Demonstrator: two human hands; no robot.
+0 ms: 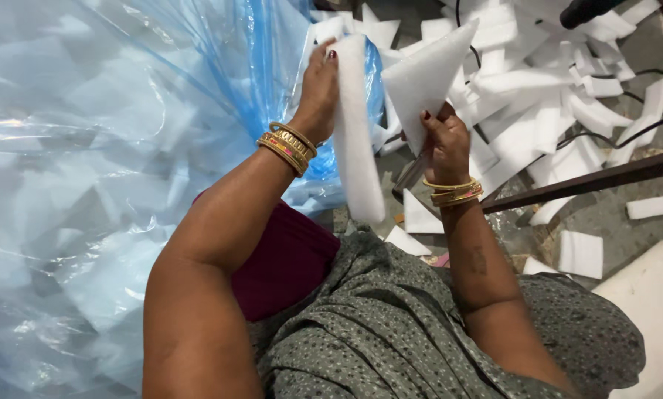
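Observation:
My left hand (318, 89) grips the top of a long white foam strip (355, 133) that hangs down in front of me. My right hand (444, 140) holds a white triangular foam piece (424, 77) by its lower corner, point up. The two pieces are close together, almost touching. Both wrists wear gold bangles. The big clear blue plastic bag (87, 170) lies just left of my left hand and appears to hold white foam scraps.
Several white foam offcuts (546, 111) litter the grey floor to the right. A dark metal bar (590, 181) runs diagonally below them, and black cables (642, 122) cross the scraps. A large white foam sheet (653, 303) lies at lower right.

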